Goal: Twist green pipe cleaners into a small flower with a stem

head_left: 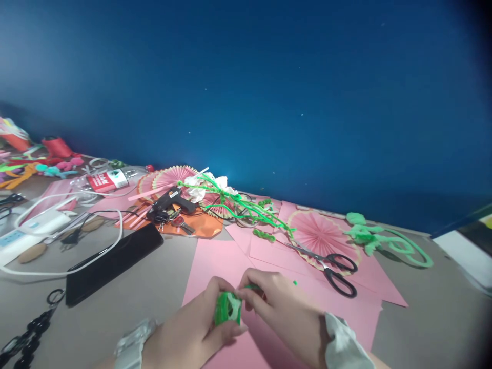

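Head view: green coil sits low centre of frame, between both hands, over the pink paper. Left hand is curled round it from the left, thumb under, fingers pressed on its near side. Right hand meets it from the right, fingertips pinching the coil's top edge; both equally close, touching it. Its long axis can't be told, too blurred. Scissors lie just right of the hands, blades pointing upper left. Glue gun and black phone well off to the left.
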`<action>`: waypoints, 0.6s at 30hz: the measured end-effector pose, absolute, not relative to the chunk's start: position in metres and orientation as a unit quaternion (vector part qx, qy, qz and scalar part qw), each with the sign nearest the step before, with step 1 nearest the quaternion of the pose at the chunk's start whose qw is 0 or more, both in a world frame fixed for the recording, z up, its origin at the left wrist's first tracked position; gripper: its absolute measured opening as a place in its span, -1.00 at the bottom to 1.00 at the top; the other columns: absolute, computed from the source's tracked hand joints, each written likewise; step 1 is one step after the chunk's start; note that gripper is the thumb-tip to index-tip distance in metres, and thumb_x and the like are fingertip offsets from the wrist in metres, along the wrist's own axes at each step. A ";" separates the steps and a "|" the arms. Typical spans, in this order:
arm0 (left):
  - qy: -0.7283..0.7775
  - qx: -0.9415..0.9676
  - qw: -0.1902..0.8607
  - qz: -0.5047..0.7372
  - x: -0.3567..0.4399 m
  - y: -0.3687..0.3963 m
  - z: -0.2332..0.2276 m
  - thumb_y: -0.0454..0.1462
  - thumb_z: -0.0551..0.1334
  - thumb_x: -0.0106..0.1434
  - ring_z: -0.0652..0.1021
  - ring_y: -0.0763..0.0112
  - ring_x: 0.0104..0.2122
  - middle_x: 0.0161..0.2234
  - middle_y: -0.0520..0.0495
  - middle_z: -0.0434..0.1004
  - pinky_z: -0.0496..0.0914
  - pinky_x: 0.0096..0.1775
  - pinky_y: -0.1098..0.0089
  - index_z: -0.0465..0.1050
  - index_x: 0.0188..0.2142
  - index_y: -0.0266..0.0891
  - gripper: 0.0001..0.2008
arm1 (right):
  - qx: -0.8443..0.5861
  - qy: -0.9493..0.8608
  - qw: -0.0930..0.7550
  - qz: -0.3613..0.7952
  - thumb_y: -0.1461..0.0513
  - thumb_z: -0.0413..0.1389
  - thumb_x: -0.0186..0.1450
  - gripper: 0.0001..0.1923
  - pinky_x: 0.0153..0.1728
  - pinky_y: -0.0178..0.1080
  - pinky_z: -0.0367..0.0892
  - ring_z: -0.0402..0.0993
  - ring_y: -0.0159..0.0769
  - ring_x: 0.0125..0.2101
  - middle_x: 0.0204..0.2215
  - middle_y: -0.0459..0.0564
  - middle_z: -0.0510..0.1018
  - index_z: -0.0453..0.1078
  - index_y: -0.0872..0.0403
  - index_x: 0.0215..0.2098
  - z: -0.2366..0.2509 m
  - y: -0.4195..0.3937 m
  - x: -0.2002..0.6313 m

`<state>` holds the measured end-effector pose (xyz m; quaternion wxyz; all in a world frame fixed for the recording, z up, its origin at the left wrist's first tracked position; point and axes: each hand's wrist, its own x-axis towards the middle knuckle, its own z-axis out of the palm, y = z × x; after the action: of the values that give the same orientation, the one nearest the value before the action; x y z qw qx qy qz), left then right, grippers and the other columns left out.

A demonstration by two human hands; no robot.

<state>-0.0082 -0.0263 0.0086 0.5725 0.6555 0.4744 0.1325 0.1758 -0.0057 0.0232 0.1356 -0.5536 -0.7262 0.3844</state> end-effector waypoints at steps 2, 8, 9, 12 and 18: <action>0.474 0.653 0.573 0.141 -0.008 -0.024 0.011 -0.06 0.09 0.26 0.48 0.40 -0.36 -0.38 0.10 0.38 0.26 -0.28 0.42 0.20 -0.09 -0.13 -0.70 | -0.566 -0.742 0.125 0.337 0.25 0.01 0.28 -0.85 -0.51 -0.37 0.08 0.36 -0.40 -0.54 -0.54 -0.15 0.51 0.38 0.04 -0.42 0.025 -0.007 0.178; 0.461 0.658 0.582 0.129 -0.012 -0.017 0.016 -0.09 0.25 0.12 0.41 0.41 -0.36 -0.39 0.11 0.39 0.24 -0.32 0.42 0.37 -0.13 -0.13 -0.66 | -0.534 -0.794 0.062 0.285 0.22 0.05 0.28 -0.81 -0.55 -0.37 0.03 0.28 -0.41 -0.56 -0.56 -0.14 0.46 0.30 0.08 -0.49 0.032 -0.004 0.181; 0.474 0.649 0.582 0.123 -0.013 -0.017 0.015 -0.08 0.29 0.07 0.41 0.38 -0.34 -0.36 0.10 0.40 0.25 -0.30 0.41 0.38 -0.12 -0.14 -0.61 | -0.523 -0.800 0.064 0.286 0.22 0.05 0.28 -0.81 -0.54 -0.37 0.05 0.28 -0.41 -0.55 -0.55 -0.14 0.46 0.31 0.08 -0.49 0.032 -0.004 0.181; 0.517 0.634 0.567 0.093 -0.017 -0.018 0.013 -0.01 0.37 -0.09 0.40 0.28 -0.23 -0.22 0.04 0.41 0.25 -0.22 0.38 0.39 -0.07 -0.12 -0.42 | -0.500 -0.809 0.073 0.300 0.24 0.06 0.28 -0.83 -0.50 -0.38 0.08 0.31 -0.41 -0.50 -0.52 -0.15 0.47 0.32 0.08 -0.48 0.032 -0.006 0.179; 0.461 0.708 0.533 0.040 -0.014 -0.024 0.018 -0.03 0.25 0.08 0.39 0.37 -0.37 -0.35 0.07 0.42 0.22 -0.37 0.44 0.39 -0.18 -0.12 -0.65 | -0.523 -0.767 0.045 0.368 0.14 -0.02 0.31 -0.78 -0.51 -0.36 0.05 0.36 -0.38 -0.48 -0.49 -0.13 0.50 0.36 0.04 -0.41 0.028 -0.009 0.180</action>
<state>-0.0137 -0.0237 0.0177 0.5332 0.7084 0.4607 0.0401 0.1799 -0.0093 0.0278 0.0453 -0.5232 -0.7674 0.3678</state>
